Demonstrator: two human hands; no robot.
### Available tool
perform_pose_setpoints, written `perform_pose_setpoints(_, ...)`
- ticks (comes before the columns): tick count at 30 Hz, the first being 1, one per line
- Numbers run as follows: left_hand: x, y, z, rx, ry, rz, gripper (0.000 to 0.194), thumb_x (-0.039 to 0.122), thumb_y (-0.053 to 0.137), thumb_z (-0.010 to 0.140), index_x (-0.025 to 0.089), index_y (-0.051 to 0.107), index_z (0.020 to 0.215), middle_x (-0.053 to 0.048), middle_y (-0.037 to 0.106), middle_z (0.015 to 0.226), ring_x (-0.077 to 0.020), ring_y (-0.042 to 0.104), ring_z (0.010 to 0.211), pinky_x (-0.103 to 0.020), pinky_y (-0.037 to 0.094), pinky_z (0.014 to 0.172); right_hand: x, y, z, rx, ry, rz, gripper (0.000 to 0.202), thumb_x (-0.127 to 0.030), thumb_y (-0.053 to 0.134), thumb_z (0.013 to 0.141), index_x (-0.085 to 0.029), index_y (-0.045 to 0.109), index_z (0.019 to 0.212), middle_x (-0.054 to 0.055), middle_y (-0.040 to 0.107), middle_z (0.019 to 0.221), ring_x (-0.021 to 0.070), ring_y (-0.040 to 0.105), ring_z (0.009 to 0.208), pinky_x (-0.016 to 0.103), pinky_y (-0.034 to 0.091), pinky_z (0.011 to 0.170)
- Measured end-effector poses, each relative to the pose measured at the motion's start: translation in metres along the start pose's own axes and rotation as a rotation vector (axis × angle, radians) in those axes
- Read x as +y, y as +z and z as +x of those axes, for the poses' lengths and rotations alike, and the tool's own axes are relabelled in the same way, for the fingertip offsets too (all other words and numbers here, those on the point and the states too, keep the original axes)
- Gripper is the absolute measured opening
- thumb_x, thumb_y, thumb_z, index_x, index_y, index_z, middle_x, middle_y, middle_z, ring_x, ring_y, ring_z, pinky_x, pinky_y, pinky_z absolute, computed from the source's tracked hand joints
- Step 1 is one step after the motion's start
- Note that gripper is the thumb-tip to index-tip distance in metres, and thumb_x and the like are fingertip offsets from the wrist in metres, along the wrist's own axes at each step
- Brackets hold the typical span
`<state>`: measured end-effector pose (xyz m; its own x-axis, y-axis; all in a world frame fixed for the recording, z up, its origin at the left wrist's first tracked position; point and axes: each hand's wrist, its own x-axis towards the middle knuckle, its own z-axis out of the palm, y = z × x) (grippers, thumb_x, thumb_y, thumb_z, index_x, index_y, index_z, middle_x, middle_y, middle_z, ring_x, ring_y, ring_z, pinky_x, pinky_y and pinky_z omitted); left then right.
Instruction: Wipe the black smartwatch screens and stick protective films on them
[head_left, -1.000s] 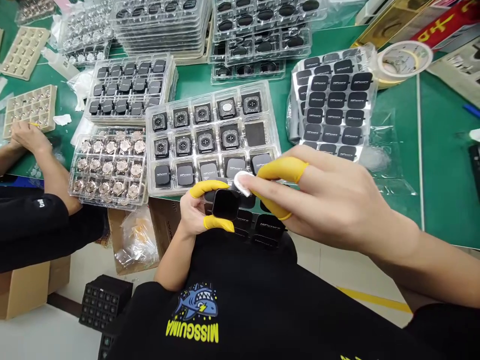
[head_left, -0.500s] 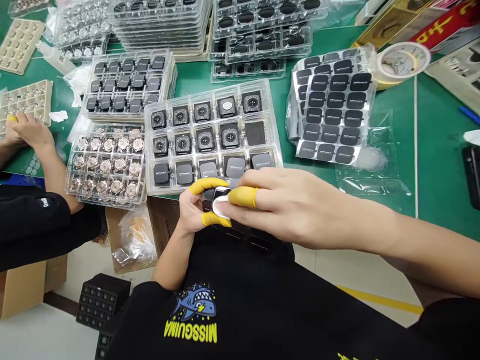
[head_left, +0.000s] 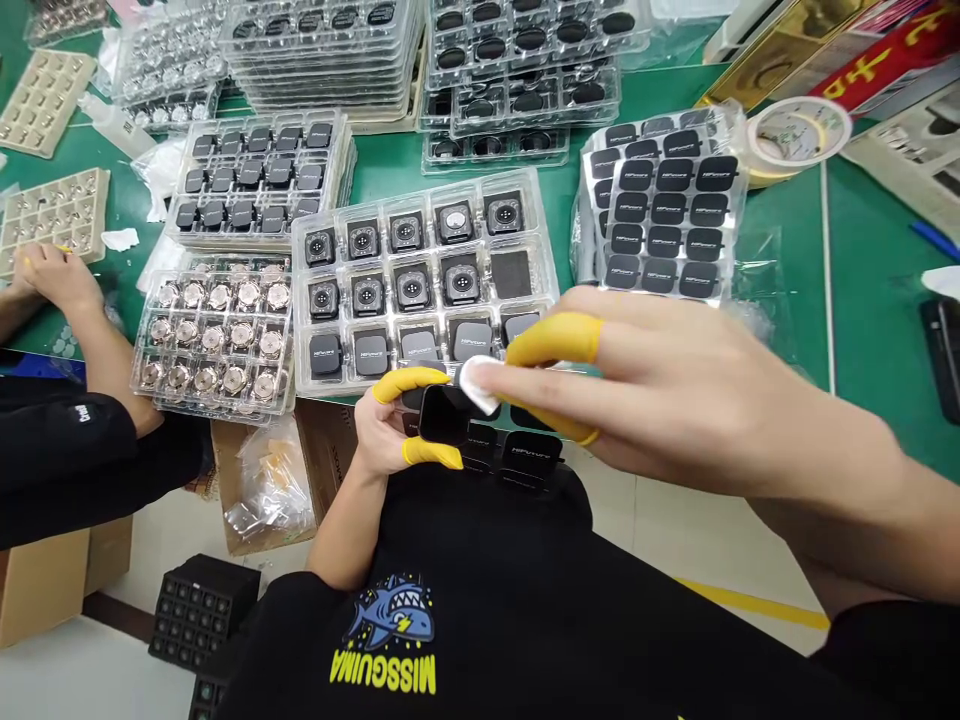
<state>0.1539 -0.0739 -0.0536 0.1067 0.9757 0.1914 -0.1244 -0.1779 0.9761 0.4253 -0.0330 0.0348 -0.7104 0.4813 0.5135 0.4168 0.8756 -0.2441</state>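
My left hand (head_left: 379, 425), with yellow finger cots, grips a square black smartwatch (head_left: 444, 415) between thumb and finger, its glossy dark face up. My right hand (head_left: 660, 390), also in yellow finger cots, pinches a round white cotton pad (head_left: 477, 378) at the watch's upper right edge. Black "HiFuture" labels (head_left: 531, 455) show beneath the hands; what carries them I cannot tell. Just beyond my hands lies a clear plastic tray (head_left: 545, 265) with square watches, backs up, in two rows and labelled dark squares in the nearest row. One compartment at the right holds no watch.
Sheets of black labels (head_left: 666, 210) and a tape roll (head_left: 799, 135) lie to the right. Stacked trays (head_left: 322, 70) stand at the back. Rose-gold round watches (head_left: 219, 335) fill a tray at left, near a co-worker's hands (head_left: 60, 280). An open carton (head_left: 319, 440) stands below the table edge.
My right hand has drawn the cotton pad to the right and up, off the middle of the watch, uncovering its dark face. My left hand keeps its hold.
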Motion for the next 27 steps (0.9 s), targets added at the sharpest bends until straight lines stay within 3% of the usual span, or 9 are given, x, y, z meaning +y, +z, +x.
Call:
perform_pose_setpoints(3, -0.003, -0.002, -0.002, -0.023, -0.025, -0.001, 0.081, 0.059, 0.115, 0.043, 0.020, 0.088, 0.109, -0.006, 0.087, 0.093, -0.0260, 0.085, 0.081, -0.032, 0.070, 0.074, -0.005, 0.012, 0.011, -0.004, -0.082, 0.001, 0.028, -0.010, 0.051, 0.116, -0.014, 0.078, 0.125, 0.007, 0.073, 0.095, 0.0219, 0.059, 0.084, 0.036, 0.046, 0.069)
perform_pose_setpoints(9, -0.008, -0.005, -0.004, -0.016, -0.016, 0.015, 0.081, 0.069, 0.110, 0.051, 0.019, 0.088, 0.110, -0.006, 0.086, 0.093, -0.0227, 0.082, 0.081, -0.031, 0.068, 0.077, -0.013, 0.028, 0.015, -0.025, -0.183, 0.082, 0.029, -0.013, 0.048, 0.119, -0.013, 0.078, 0.121, 0.006, 0.072, 0.090, 0.0207, 0.058, 0.085, 0.035, 0.044, 0.071)
perform_pose_setpoints(14, -0.002, -0.006, -0.003, 0.051, 0.060, 0.067, 0.079, 0.064, 0.113, 0.045, 0.018, 0.089, 0.104, -0.005, 0.085, 0.090, -0.0206, 0.082, 0.076, -0.027, 0.066, 0.070, -0.005, 0.006, 0.001, -0.130, -0.177, 0.127, 0.028, -0.011, 0.051, 0.116, -0.018, 0.078, 0.115, 0.005, 0.071, 0.089, 0.0207, 0.059, 0.082, 0.035, 0.045, 0.070)
perform_pose_setpoints(19, -0.002, -0.007, -0.005, 0.010, 0.082, 0.065, 0.076, 0.059, 0.113, 0.048, 0.020, 0.090, 0.110, -0.005, 0.086, 0.091, -0.0207, 0.082, 0.075, -0.028, 0.068, 0.070, 0.002, -0.007, -0.007, 0.014, 0.012, 0.014, 0.033, -0.009, 0.058, 0.110, -0.024, 0.071, 0.137, 0.006, 0.074, 0.098, 0.0221, 0.061, 0.081, 0.036, 0.044, 0.064)
perform_pose_setpoints(23, -0.011, -0.008, -0.010, -0.020, 0.044, 0.083, 0.083, 0.070, 0.109, 0.050, 0.019, 0.090, 0.112, -0.008, 0.087, 0.094, -0.0233, 0.084, 0.083, -0.030, 0.069, 0.078, -0.007, 0.010, 0.006, 0.035, -0.118, -0.019, 0.026, -0.008, 0.056, 0.111, -0.017, 0.073, 0.129, 0.006, 0.072, 0.091, 0.0216, 0.059, 0.081, 0.036, 0.048, 0.069)
perform_pose_setpoints(27, -0.013, -0.010, -0.012, -0.009, 0.021, 0.061, 0.083, 0.071, 0.109, 0.051, 0.017, 0.089, 0.112, -0.009, 0.088, 0.096, -0.0242, 0.084, 0.087, -0.031, 0.069, 0.083, -0.018, 0.030, 0.021, 0.058, -0.207, -0.065, 0.022, -0.011, 0.057, 0.113, -0.013, 0.078, 0.120, 0.007, 0.070, 0.087, 0.0221, 0.059, 0.085, 0.036, 0.045, 0.071)
